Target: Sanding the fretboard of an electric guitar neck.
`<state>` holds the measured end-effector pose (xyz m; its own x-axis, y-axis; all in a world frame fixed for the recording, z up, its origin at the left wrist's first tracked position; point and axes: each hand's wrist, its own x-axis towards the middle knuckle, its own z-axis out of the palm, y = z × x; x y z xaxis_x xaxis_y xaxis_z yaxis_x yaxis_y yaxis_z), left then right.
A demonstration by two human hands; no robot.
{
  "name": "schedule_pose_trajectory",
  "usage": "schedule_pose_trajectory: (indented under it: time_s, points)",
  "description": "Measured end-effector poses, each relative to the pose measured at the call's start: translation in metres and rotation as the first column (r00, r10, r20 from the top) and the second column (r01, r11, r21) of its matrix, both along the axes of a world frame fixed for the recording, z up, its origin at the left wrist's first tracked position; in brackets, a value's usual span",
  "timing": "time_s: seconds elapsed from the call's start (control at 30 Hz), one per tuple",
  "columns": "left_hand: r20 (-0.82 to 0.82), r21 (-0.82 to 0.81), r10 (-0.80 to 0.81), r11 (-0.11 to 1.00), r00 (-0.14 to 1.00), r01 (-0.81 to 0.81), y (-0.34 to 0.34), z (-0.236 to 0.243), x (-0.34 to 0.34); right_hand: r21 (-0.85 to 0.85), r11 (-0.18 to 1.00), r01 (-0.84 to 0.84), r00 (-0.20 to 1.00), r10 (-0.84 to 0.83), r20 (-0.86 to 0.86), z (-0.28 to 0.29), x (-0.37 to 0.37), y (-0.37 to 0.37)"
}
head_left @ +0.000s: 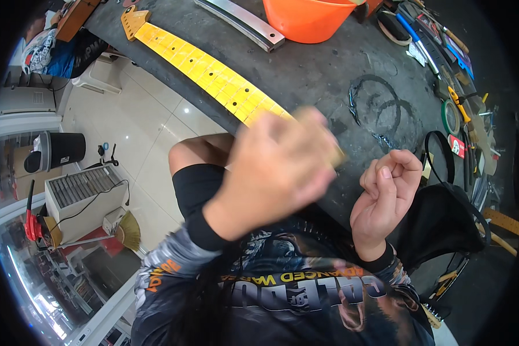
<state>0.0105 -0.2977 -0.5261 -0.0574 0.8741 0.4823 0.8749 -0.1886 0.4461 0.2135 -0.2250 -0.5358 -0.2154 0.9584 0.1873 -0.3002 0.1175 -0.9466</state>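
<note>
A yellow guitar neck (207, 72) with dark dot inlays lies across the dark workbench (323, 75), its headstock at the far left. My left hand (277, 167) is blurred with motion and covers the neck's near end; whether it grips the neck I cannot tell. My right hand (386, 193) hovers to the right above the bench edge, fingers curled loosely with the fingertips pinched together, nothing visible in it.
An orange tub (305, 17) and a metal bar (242, 22) stand at the back of the bench. Coiled wire or strings (375, 109) lie mid-bench. Many tools (444, 52) crowd the right side. A tiled floor, a bin (57, 151) and a broom (127, 230) are at left.
</note>
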Motion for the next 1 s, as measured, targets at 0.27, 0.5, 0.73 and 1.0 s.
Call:
schedule_pose_trajectory:
  time_s: [0.27, 0.5, 0.73, 1.0]
  points:
    - [0.019, 0.023, -0.018, 1.000, 1.000, 0.017, -0.003, 0.000, 0.019, 0.021, 1.000, -0.010, 1.000, 0.010, -0.001, -0.001, 0.000, 0.000]
    - [0.061, 0.030, -0.014, 0.999, 0.998, 0.012, 0.002, 0.005, 0.011, 0.016, 1.000, -0.012, 1.000, 0.012, -0.008, -0.002, -0.001, -0.001]
    - [-0.135, 0.010, 0.204, 0.979, 0.970, -0.204, 0.016, -0.003, -0.034, 0.037, 0.999, -0.008, 1.000, 0.009, -0.012, -0.003, 0.003, 0.001]
    - [-0.178, 0.067, 0.297, 0.955, 0.938, -0.290, 0.018, 0.002, -0.051, 0.030, 0.999, -0.013, 1.000, 0.013, 0.001, -0.004, 0.003, 0.001]
